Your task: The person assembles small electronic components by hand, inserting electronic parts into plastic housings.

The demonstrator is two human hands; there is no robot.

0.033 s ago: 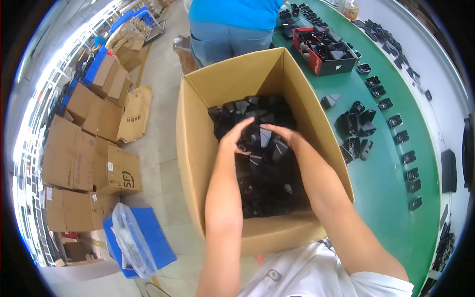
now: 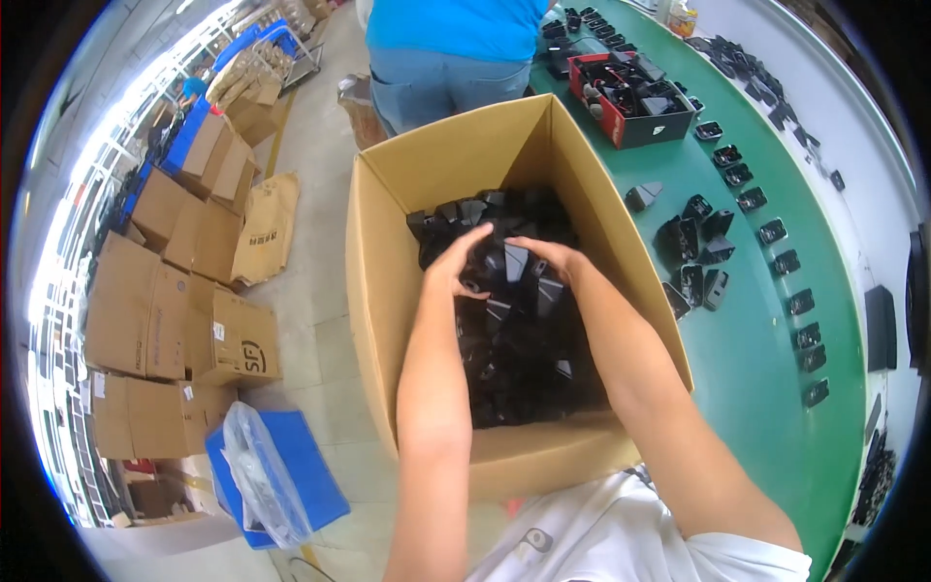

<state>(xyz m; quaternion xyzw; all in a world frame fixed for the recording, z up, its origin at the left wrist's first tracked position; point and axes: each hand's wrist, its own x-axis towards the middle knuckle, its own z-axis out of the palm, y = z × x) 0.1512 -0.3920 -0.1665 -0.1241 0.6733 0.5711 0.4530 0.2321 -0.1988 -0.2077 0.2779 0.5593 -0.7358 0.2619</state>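
Observation:
A deep cardboard box [image 2: 386,184] stands in front of me, its bottom covered by a heap of black plastic parts [image 2: 514,339], some with flat grey faces. Both hands reach into it. My left hand [image 2: 458,264] curves round parts at the left of a clump, thumb and fingers bent toward each other. From the other side my right hand [image 2: 553,257] presses its fingers on the same clump, beside a part with a pale flat face [image 2: 515,260]. The fingertips lower in the heap are partly hidden among the black pieces.
On the right, a green table [image 2: 747,417] carries a row of small black housings [image 2: 772,231], a cluster of black parts [image 2: 690,238] and a red-and-black box [image 2: 630,131]. A person in blue [image 2: 451,48] stands beyond. Stacked cartons [image 2: 136,301] and a blue bin [image 2: 310,456] are left.
My left hand has shifted very slightly left. The right hand stays at the same clump, and the whole view has moved a little.

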